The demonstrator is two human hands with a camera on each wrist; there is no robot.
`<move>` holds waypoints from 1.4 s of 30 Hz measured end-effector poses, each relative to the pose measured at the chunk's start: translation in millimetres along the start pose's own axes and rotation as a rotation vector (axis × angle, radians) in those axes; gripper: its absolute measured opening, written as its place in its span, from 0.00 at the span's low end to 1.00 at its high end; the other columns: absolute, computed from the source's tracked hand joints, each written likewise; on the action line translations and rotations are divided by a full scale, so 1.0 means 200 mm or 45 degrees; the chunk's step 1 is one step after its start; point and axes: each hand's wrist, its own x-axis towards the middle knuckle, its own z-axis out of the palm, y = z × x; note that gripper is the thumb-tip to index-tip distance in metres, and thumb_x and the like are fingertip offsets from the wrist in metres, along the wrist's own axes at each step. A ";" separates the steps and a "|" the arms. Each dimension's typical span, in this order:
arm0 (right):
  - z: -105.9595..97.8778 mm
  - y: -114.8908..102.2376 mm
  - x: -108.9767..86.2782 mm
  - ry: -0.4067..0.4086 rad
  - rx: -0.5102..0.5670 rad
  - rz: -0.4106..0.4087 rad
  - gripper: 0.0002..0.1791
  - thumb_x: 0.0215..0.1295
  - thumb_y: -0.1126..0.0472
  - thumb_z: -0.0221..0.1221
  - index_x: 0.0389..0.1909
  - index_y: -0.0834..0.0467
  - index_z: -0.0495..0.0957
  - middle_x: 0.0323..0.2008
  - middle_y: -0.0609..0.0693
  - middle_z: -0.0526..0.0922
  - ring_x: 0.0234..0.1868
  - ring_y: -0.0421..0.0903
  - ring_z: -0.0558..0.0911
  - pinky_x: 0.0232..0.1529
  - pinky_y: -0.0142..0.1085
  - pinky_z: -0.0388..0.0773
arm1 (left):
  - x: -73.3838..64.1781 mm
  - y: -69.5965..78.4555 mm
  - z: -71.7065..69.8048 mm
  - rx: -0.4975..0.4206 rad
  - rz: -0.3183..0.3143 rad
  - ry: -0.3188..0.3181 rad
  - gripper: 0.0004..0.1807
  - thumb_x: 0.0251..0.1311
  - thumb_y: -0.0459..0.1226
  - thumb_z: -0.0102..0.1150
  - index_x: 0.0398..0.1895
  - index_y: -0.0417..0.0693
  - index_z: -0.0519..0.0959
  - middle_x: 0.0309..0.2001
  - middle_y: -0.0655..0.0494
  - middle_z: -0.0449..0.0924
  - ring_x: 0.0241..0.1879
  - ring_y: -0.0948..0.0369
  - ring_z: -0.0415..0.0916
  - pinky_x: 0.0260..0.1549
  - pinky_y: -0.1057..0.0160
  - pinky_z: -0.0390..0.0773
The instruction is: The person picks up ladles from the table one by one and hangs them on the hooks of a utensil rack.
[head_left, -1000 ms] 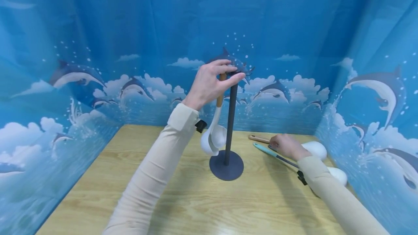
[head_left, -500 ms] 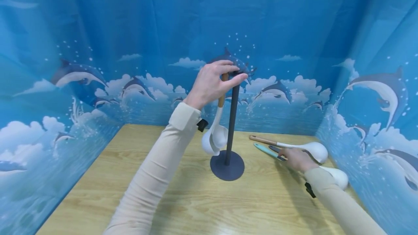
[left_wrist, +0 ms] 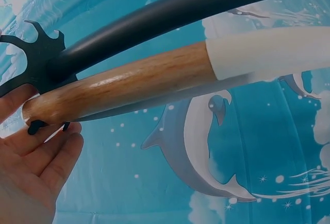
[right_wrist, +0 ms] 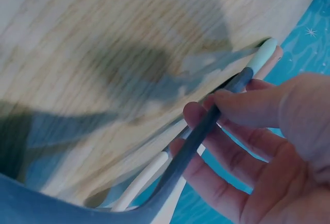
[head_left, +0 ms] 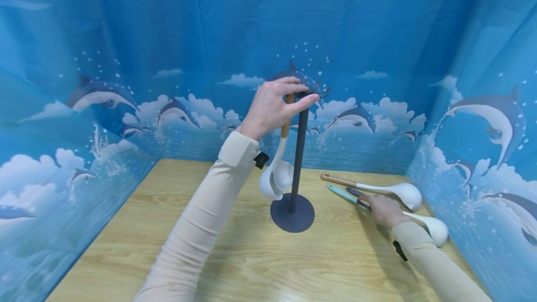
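My left hand [head_left: 272,106] grips the hooked top of a dark grey utensil stand [head_left: 299,157], thumb and fingers on either side. A ladle [left_wrist: 134,80] with a wooden handle and white shaft hangs from a hook beside the post in the left wrist view. Two white bowls hang close together there in the head view. My right hand [right_wrist: 247,141] pinches the dark shaft of a mint-ended utensil [right_wrist: 201,126] between thumb and fingers. Its dark, bent lower part reaches the bottom left of the right wrist view; the forearm hides it from the head view.
A white ladle [head_left: 407,195] with a wooden handle lies at the back right of the wooden table [head_left: 168,227]. A dark grey handle [head_left: 353,192] lies by the mint one, and another white bowl [head_left: 437,231] rests near the right edge. Blue dolphin-print curtains [head_left: 168,36] enclose the table.
My right hand has moved from over the wooden-handled ladle forward and right onto the mint-ended utensil, pinching its shaft. The left hand keeps its grip on the stand.
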 end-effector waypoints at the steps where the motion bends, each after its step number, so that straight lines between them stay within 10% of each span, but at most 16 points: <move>1: 0.00 0.00 0.00 -0.003 -0.007 0.001 0.25 0.63 0.75 0.53 0.59 0.54 0.76 0.45 0.66 0.84 0.42 0.67 0.83 0.30 0.60 0.79 | 0.00 0.00 0.00 -0.003 -0.001 0.001 0.27 0.63 0.59 0.58 0.58 0.55 0.82 0.64 0.54 0.76 0.43 0.64 0.78 0.56 0.57 0.75; 15: -0.01 0.00 0.02 0.103 -0.007 -0.009 0.30 0.57 0.79 0.51 0.58 0.55 0.79 0.46 0.69 0.83 0.40 0.68 0.83 0.27 0.59 0.79 | 0.01 0.00 0.00 -0.036 0.040 0.023 0.26 0.63 0.57 0.58 0.58 0.53 0.82 0.56 0.54 0.80 0.30 0.65 0.73 0.35 0.64 0.73; 42: -0.17 -0.15 0.11 0.273 0.185 -0.081 0.14 0.62 0.73 0.57 0.48 0.64 0.81 0.35 0.59 0.84 0.33 0.53 0.82 0.31 0.50 0.78 | 0.00 -0.01 0.02 -0.067 0.016 0.035 0.27 0.64 0.57 0.58 0.58 0.51 0.81 0.62 0.52 0.76 0.30 0.64 0.72 0.37 0.63 0.73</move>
